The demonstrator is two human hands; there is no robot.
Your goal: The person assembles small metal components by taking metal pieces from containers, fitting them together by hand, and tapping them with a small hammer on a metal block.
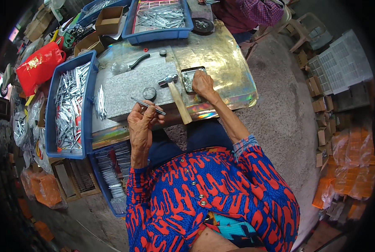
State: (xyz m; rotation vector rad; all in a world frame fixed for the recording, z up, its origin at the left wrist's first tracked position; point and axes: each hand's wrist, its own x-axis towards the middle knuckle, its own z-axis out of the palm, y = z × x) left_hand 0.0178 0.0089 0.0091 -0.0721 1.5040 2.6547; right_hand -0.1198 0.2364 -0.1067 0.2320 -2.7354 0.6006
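Observation:
My left hand [142, 122] is closed round a slim silver metal piece [158, 111], held at a slant above the table's front edge. My right hand [203, 85] reaches into a small black tray [188, 90] of tiny metal parts. Its fingers are pinched together, and whatever they grip is hidden. Between the hands a hammer [178, 98] with a pale wooden handle rests head-up on a grey stone slab [128, 88]. A small round dark-rimmed container [149, 93] stands just beyond my left hand. Left of it lies a small row of slim metal pieces [100, 103].
Blue bins [48, 122] with many slim metal pieces stand at the left, at the back [158, 39] and below the table [101, 176]. Black-handled pliers [139, 61] lie behind the slab. A person in a checked sleeve [261, 12] sits at the far right; boxes line the right.

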